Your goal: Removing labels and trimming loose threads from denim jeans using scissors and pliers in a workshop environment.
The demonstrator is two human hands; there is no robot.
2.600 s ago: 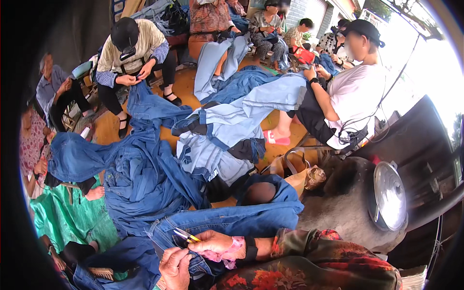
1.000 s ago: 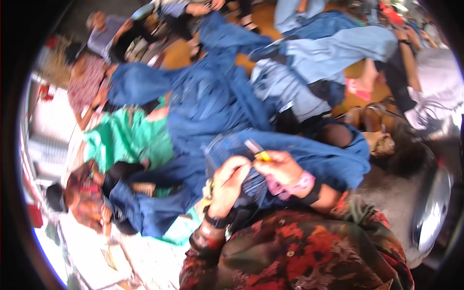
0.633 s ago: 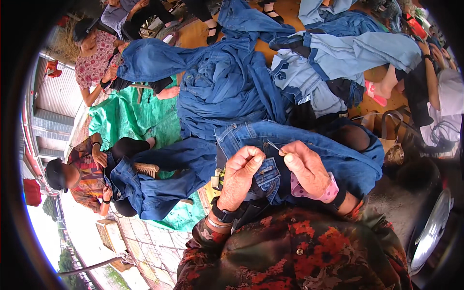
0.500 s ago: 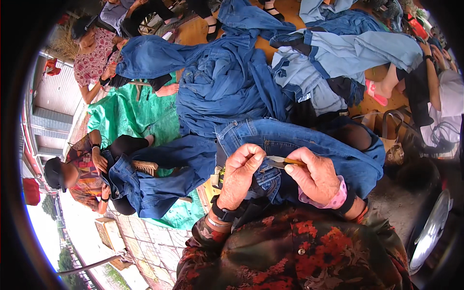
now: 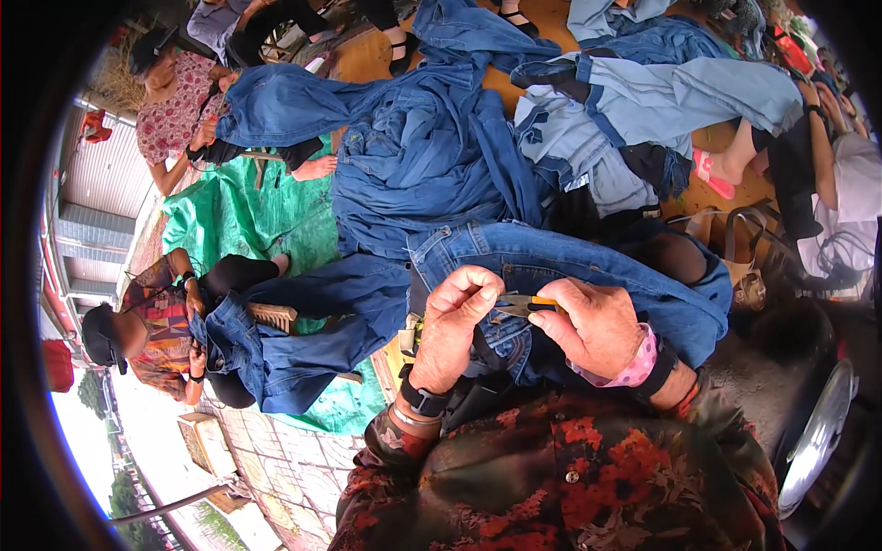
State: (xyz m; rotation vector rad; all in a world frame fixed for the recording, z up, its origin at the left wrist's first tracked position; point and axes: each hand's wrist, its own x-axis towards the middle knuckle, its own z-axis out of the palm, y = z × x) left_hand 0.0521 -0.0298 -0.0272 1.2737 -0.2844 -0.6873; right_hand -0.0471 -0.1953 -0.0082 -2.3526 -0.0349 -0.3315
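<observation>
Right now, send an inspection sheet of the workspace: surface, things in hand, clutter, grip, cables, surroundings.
Surface: tan-orange floor, partly covered by a crinkled green plastic sheet.
Things in hand: small pointed metal snips with a yellow handle, above blue denim jeans.
Clutter: heaped dark-blue denim; pale-blue denim beside it.
Left grip: left hand pinched; anything held is too small to tell.
Right grip: right hand holds the snips, tips beside the left fingertips; contact unclear.
Cables: thin dark loops at far right; cannot confirm type.
Surroundings: seated person in a dark cap at left; round silver metal lid at right.
</observation>
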